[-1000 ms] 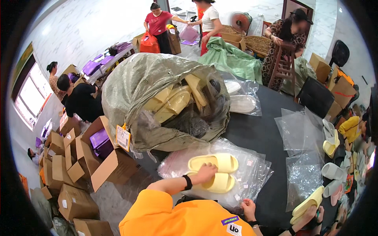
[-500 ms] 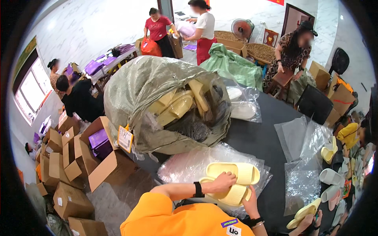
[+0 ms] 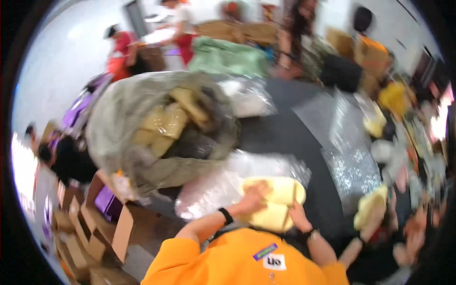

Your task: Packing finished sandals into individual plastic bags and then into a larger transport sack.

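Nearest to me, my left hand lay closed over the top of the pair of pale yellow slippers, gripping them, and my right hand clasped their lower right edge, so both hands held the pair together just above my orange top. The slippers sat at the near edge of the dark worktop, on a heap of clear plastic bags that spread out beneath and to the left of them. As I judged it, the pair had been matched and gathered but not yet slipped into a bag, so bagging was still to do; the picture was blurred and I could not tell whether a bag mouth stood open. To my right another person's hand held a single yellow slipper. Further off, the big grey-green sack lay full of yellow slippers, so plenty remained unpacked, and more clear bags lay across the worktop to the right. Open cardboard boxes stood low on the left. Against the frame half a second before, the slippers had come closer to my body and my right hand had joined the left on them, while my head had swung so the whole view smeared.
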Motion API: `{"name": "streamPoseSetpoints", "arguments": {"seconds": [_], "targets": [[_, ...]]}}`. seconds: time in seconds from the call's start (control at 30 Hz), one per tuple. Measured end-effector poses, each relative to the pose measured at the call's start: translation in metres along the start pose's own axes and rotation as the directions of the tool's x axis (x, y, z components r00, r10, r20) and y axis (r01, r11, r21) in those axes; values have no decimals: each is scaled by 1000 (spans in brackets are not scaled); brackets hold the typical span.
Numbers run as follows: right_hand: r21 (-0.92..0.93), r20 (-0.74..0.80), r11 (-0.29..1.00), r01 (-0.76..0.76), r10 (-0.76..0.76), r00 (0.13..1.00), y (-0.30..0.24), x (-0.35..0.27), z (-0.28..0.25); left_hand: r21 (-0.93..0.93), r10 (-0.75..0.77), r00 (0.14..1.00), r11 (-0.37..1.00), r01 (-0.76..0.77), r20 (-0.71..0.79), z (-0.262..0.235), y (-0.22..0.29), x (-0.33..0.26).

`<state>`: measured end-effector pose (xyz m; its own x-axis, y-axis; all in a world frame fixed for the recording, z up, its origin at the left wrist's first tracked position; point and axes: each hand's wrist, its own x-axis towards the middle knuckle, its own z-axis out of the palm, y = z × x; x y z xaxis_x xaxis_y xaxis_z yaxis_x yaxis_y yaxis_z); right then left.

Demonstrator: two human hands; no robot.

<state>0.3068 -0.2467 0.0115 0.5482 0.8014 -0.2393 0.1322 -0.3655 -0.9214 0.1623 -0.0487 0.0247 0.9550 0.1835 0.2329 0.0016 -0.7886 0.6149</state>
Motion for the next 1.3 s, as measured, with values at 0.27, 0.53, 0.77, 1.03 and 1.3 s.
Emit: {"name": "streamPoseSetpoints", "arguments": {"seconds": [0.27,0.53,0.77,1.03,1.3], "targets": [[408,-41,910,-65,89,995,40,-7,-26,269,196,947,926,-264,255,-11,-7,-55],[518,-207,850,96,16,978,18,-21,-95,405,-128,981,912,58,148,-3,-54,-70],[489,-745,738,465,76,662,-10,-14,-238,390,-144,979,917,78,144,2,-53,-71],[307,-590,951,34,162,791,-65,14,-277,398,-147,988,910,119,40,7,-55,-77],[-219,10,945,244,-248,969,-6,33,-30,292,-199,978,941,173,62,-13,-51,-64]]}}
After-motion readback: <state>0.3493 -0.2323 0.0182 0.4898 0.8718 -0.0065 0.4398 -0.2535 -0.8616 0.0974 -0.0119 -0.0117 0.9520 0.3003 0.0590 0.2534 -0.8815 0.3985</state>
